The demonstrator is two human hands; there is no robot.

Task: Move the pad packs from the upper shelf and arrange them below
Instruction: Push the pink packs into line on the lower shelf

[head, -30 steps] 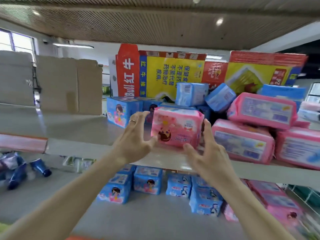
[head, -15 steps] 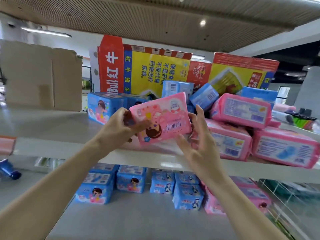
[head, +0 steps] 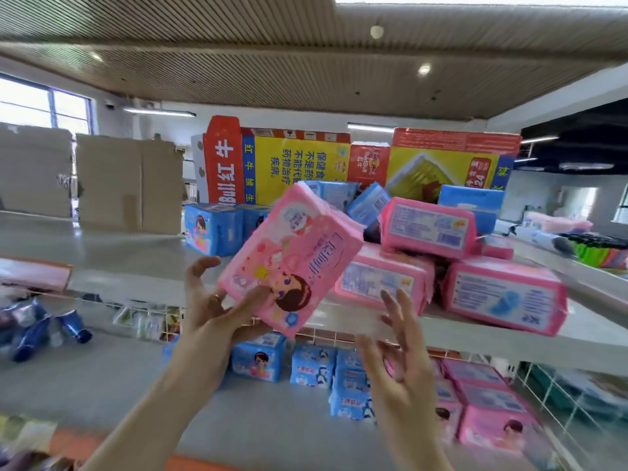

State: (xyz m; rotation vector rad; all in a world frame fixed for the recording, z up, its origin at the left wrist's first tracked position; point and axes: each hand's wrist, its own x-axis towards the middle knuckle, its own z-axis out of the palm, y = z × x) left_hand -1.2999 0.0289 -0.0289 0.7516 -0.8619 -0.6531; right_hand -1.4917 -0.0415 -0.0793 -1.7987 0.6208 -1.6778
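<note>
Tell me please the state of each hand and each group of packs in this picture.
Held pack: tilted, in the air.
Left hand: grips the held pack.
Right hand: open, empty.
Pink pile: lying on upper shelf.
Lower blue packs: standing on lower shelf.

The tilted pink plastic pad pack (head: 292, 260) is hiding most of the left hand's (head: 210, 311) fingers and part of the blue plastic pad packs (head: 368, 202) behind it. The right hand (head: 397, 368) is smearing with blur. The dark blue shiny items (head: 40, 331) at lower left are blurring beyond recognition. Both forearms (head: 153, 406) are running off the bottom edge.
</note>
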